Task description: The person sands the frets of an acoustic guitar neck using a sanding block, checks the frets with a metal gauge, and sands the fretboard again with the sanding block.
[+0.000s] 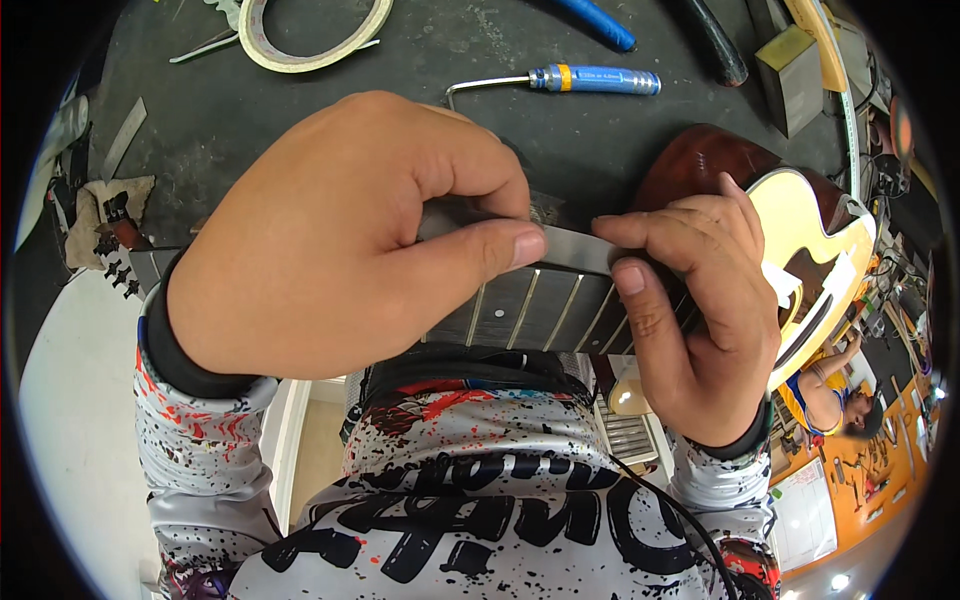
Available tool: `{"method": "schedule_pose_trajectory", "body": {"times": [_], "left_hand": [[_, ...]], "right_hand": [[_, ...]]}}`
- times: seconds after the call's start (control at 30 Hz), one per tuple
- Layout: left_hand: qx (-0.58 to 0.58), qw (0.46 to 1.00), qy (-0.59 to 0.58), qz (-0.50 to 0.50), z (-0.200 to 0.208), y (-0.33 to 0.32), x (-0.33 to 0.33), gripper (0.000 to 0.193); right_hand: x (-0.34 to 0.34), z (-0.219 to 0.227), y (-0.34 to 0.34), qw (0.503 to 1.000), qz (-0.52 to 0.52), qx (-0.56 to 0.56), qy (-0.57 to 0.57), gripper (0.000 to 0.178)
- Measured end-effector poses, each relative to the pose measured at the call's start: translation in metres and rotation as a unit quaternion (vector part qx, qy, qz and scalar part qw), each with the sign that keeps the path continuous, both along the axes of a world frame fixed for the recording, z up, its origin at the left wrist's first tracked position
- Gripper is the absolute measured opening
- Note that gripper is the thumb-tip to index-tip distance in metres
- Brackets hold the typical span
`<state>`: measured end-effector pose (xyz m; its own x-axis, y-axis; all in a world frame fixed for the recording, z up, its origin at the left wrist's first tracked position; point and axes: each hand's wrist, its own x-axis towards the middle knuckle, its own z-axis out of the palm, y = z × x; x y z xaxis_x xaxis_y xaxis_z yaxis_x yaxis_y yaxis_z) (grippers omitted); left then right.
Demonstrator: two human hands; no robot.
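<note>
Holding a metal strip (575,247) along the fretboard (541,312), left hand (325,235) and right hand (710,285) each pinch it thumb-to-finger; shifting it next likely calls for even, level pressure

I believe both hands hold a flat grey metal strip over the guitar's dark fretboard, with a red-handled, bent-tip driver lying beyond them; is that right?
Almost: in the head view, the bent-tip driver is blue-handled, not red-handled. It does lie beyond the left hand and right hand, which hold the flat grey metal strip over the dark fretboard.
</note>
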<state>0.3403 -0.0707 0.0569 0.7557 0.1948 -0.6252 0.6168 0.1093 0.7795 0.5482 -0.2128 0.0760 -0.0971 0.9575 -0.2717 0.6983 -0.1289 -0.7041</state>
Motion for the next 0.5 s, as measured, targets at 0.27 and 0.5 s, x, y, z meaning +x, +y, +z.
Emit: {"method": "schedule_pose_trajectory", "body": {"times": [0.27, 0.5], "left_hand": [[0.022, 0.999, -0.007, -0.023, -0.0003, -0.0003, 0.0037, 0.012], [0.041, 0.998, -0.029, -0.023, -0.0027, -0.0030, -0.0007, 0.012]], "right_hand": [[-0.0012, 0.0020, -0.0051, 0.999, -0.023, 0.024, 0.004, 0.020], [-0.0034, 0.0016, -0.0057, 0.999, -0.015, 0.029, -0.011, 0.022]]}}
